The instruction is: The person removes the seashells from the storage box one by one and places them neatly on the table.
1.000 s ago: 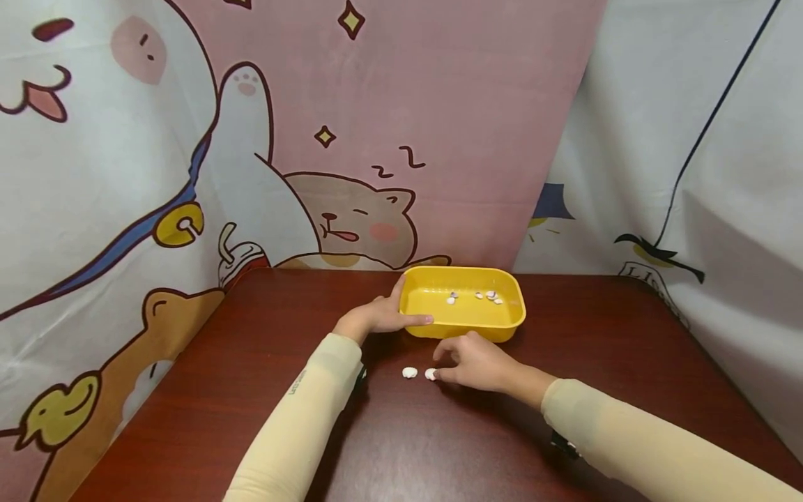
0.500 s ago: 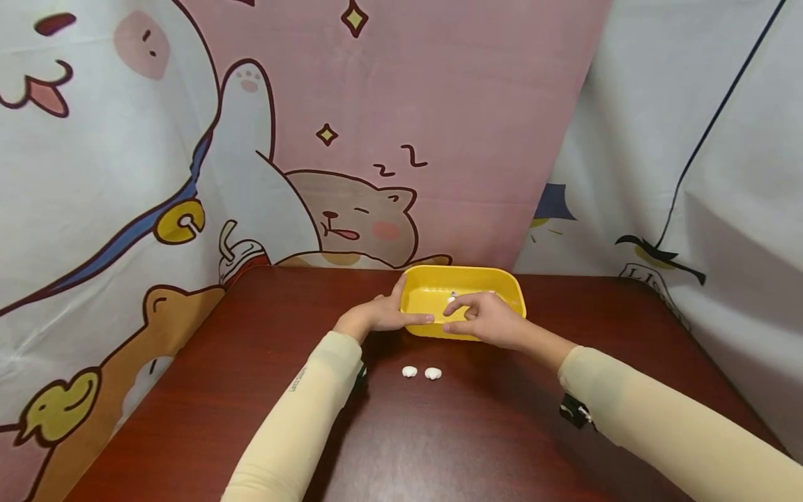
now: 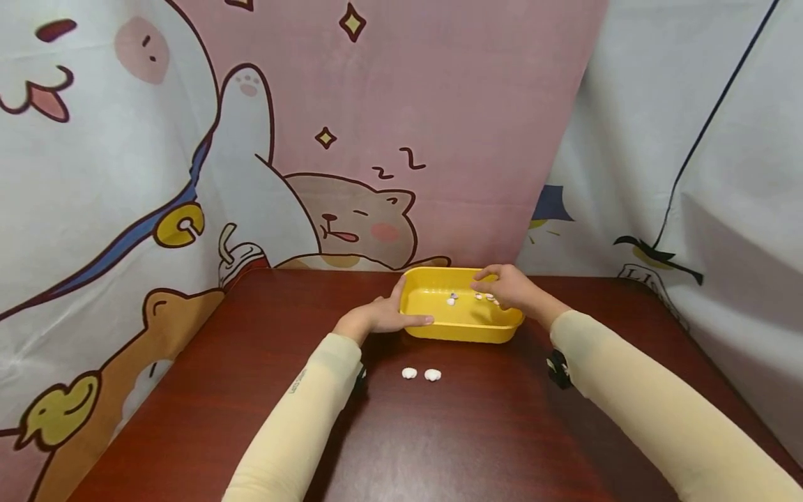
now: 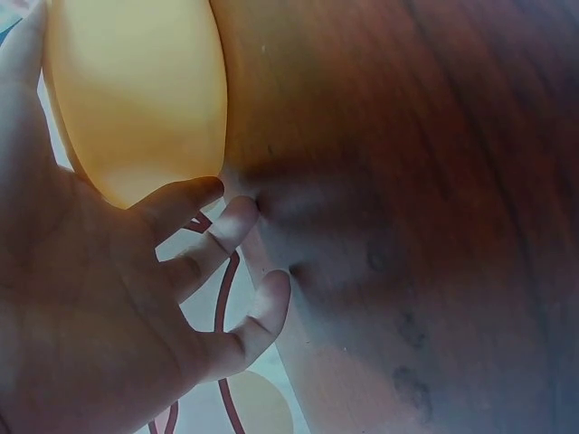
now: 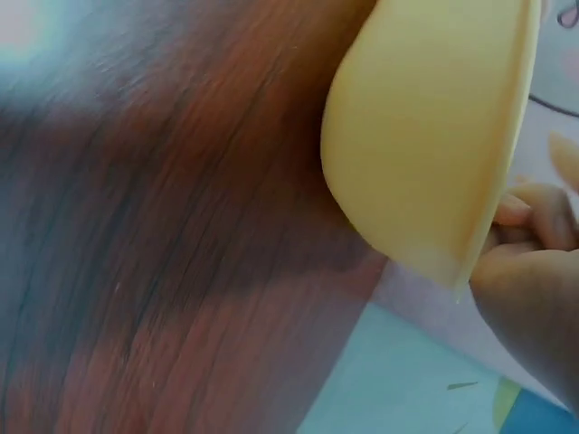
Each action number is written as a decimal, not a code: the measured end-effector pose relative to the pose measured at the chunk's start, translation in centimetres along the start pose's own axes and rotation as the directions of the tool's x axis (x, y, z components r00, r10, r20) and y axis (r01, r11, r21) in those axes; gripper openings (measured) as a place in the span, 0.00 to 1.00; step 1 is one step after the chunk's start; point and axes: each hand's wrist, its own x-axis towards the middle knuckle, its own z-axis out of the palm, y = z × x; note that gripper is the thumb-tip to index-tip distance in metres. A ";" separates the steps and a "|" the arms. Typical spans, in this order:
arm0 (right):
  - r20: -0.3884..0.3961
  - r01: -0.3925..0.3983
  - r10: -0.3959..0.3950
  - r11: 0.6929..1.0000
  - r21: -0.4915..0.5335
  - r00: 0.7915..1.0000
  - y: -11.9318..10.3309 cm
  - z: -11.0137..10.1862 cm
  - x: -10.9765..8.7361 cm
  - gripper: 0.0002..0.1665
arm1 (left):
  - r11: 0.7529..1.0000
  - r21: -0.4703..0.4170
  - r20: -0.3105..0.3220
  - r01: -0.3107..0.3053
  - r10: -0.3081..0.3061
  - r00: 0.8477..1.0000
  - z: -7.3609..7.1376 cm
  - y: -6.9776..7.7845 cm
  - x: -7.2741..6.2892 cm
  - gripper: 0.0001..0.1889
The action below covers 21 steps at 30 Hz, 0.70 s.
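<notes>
In the head view, a yellow plastic basin [image 3: 458, 333] stands at the back of the table. My left hand [image 3: 379, 315] rests against its left end, the thumb extended along the front rim. Its other fingertips touch down beside the basin in the left wrist view. Over the basin's right end is my right hand [image 3: 511, 287], fingers loosely bent, with nothing visible between them. Several small shells lie inside the basin, including a white shell [image 3: 451, 302]; the right hand partly covers those at the right. In front, a left seashell [image 3: 409, 373] and a right seashell [image 3: 433, 375] lie side by side.
The dark red-brown table [image 3: 401, 446] reaches back to a cartoon-printed cloth [image 3: 477, 139] hanging right behind the basin. A whitish cloth [image 3: 721, 174] hangs along the right side.
My right hand has gone from the right shell on the table back over the basin, then toward its right end. The left hand stays at the basin; both table shells lie still.
</notes>
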 end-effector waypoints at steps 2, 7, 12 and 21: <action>0.016 -0.034 0.033 0.997 0.065 0.999 0.1 -0.2 0.3 0.31 | 1.000 -0.001 -0.005 0.002 -0.002 1.000 0.1 -0.1 -0.1 0.70; 0.048 -0.099 0.092 0.979 0.178 0.995 -0.1 0.4 0.7 0.39 | 1.000 -0.001 -0.011 -0.005 0.005 1.000 0.2 -0.1 -0.3 0.70; 0.043 -0.164 0.159 0.972 0.171 0.986 0.1 1.3 1.0 0.36 | 1.000 0.005 -0.006 -0.003 0.004 1.000 0.0 0.0 -0.3 0.70; 0.028 -0.303 0.302 0.940 0.154 0.953 -0.3 2.2 0.9 0.21 | 1.000 -0.005 0.003 -0.003 0.003 1.000 -0.2 0.2 -0.4 0.69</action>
